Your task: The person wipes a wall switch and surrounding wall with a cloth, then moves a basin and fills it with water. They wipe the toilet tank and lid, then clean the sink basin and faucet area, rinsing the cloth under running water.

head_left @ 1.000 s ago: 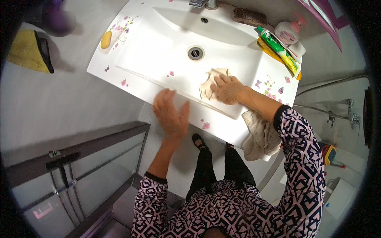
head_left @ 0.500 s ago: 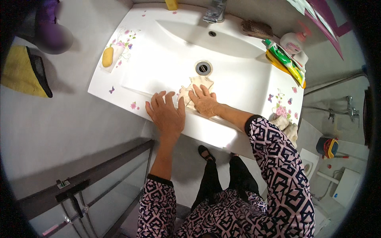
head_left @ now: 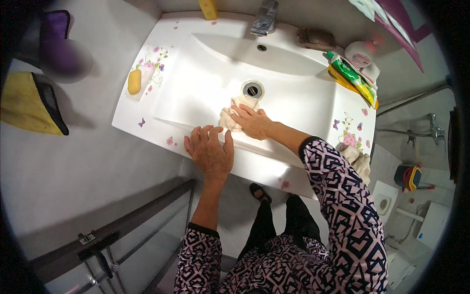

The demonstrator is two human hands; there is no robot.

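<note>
Two hands are at the sink (head_left: 128, 111), apart from each other. Your right hand (head_left: 255, 123) lies palm down on a crumpled cream cloth (head_left: 228, 121), fingers spread over it rather than curled around it. The cloth is on the floor of the basin (head_left: 298, 108), near the sink's front edge and just in front of the drain (head_left: 252, 89). Your left hand (head_left: 210, 153) is at the front edge, left of the cloth, empty, with its fingers parted; you cannot tell from this view whether it touches the sink.

Items along the edges are as follows. Left edge: yellow soap (head_left: 134, 82) on a pale dish (head_left: 146, 82). Back edge: the tap (head_left: 265, 18), with a brown oblong item (head_left: 316, 38) to its right. Back right corner: a pump bottle (head_left: 359, 55) and a green and yellow tube (head_left: 350, 74). Right edge, toward the front: a second cloth (head_left: 361, 164), partly hidden by your right sleeve (head_left: 342, 191).
</note>
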